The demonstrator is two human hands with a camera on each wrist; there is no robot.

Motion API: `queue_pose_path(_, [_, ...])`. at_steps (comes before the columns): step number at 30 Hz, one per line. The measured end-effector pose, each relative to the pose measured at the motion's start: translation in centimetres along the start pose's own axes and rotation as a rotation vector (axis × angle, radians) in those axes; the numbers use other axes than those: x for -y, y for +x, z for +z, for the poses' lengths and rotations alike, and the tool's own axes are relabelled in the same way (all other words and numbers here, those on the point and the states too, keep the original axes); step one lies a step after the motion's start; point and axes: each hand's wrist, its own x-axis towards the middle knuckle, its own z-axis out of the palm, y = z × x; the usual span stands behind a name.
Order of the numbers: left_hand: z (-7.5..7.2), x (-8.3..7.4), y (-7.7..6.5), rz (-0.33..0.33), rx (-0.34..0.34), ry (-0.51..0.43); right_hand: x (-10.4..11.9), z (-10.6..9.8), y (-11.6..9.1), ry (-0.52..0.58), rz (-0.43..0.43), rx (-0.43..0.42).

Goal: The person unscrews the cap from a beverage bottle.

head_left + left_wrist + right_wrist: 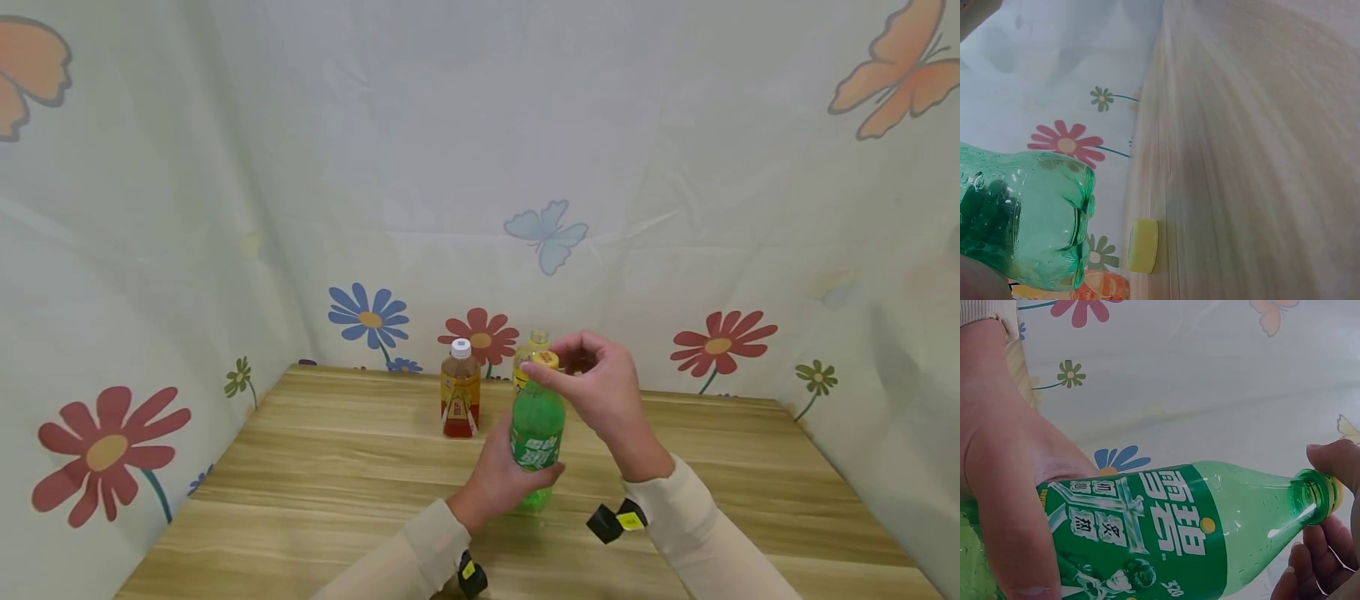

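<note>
Left grip (501,477) clasps the green bottle (538,417); right grip (603,387) pinches its yellow cap (548,359) at the mouth, seemingly mid-twist; beyond the right grip, another bottle (531,351) stands uncapped

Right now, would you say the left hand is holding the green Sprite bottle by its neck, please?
No, the left hand grips the green Sprite bottle around its labelled body, below the neck.
</note>
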Motion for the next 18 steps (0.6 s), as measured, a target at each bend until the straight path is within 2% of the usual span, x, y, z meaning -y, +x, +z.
queue_pose_path(18, [-0.03,0.19,0.04,0.016,0.003,-0.021,-0.86,-0.5,0.37,0.105,-0.094,0.079])
